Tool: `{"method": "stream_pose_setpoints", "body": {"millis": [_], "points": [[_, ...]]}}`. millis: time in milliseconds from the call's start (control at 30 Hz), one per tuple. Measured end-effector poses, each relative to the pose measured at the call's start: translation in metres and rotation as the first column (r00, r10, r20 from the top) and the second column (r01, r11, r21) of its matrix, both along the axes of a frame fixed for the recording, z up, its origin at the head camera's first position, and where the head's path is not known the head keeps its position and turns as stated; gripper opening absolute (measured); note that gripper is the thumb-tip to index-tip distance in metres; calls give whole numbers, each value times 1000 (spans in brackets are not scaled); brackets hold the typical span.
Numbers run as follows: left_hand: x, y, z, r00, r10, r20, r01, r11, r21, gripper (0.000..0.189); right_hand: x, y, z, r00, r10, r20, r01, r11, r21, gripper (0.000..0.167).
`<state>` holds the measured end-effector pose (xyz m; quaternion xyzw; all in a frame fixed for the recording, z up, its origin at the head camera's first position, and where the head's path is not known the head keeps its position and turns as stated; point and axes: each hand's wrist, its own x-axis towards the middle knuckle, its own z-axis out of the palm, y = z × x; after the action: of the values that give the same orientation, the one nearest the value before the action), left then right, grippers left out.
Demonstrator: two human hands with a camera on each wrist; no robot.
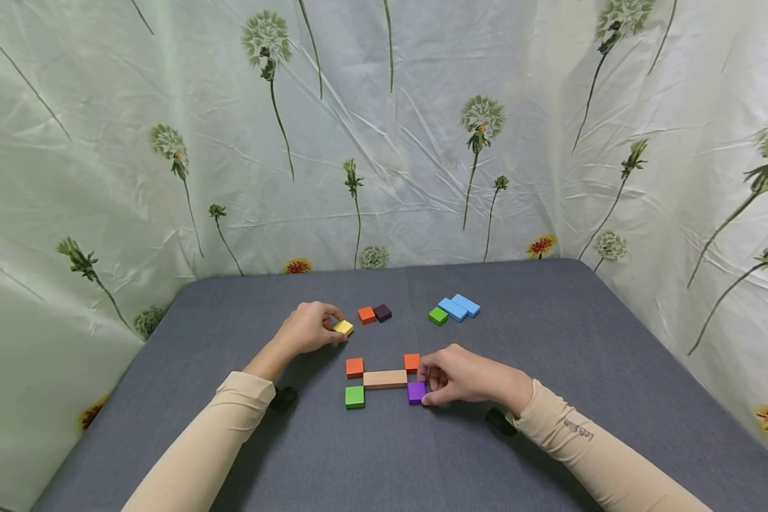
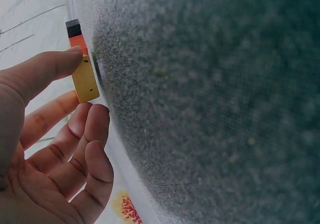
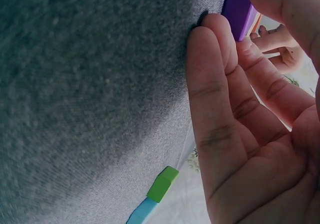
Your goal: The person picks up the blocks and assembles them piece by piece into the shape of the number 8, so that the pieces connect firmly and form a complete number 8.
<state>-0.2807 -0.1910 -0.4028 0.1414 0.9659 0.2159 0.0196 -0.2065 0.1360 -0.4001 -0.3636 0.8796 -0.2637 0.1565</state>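
My left hand [image 1: 308, 327] pinches a yellow block [image 2: 86, 79] between thumb and fingertips at the left of the grey table. On the right, my right hand [image 1: 466, 375] holds a purple block [image 1: 416, 392] between thumb and fingers, at the near right corner of a small layout. That layout has a long tan block [image 1: 385, 379] in the middle, an orange block [image 1: 355, 368] at its far left and a green block [image 1: 355, 397] at its near left. Another orange block [image 1: 412, 362] lies at the far right, beside the right fingers.
Farther back lie an orange block [image 1: 367, 315] and a dark block [image 1: 382, 312] side by side. To their right, a green block [image 1: 438, 316] sits beside two light blue blocks [image 1: 466, 305]. A flower-printed curtain [image 1: 409, 142] hangs behind the grey table [image 1: 384, 462].
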Motion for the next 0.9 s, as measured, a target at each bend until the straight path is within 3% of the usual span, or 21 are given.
{"method": "stream_pose_setpoints", "body": {"millis": [467, 900], "points": [[15, -2, 7, 1000, 5, -22, -4, 1000, 31, 38, 1, 0, 2, 1000, -5, 6, 5, 1000, 4, 19], [47, 4, 16, 999, -1, -33, 4, 997, 81, 35, 1, 0, 1, 1000, -9, 12, 9, 1000, 3, 19]]}}
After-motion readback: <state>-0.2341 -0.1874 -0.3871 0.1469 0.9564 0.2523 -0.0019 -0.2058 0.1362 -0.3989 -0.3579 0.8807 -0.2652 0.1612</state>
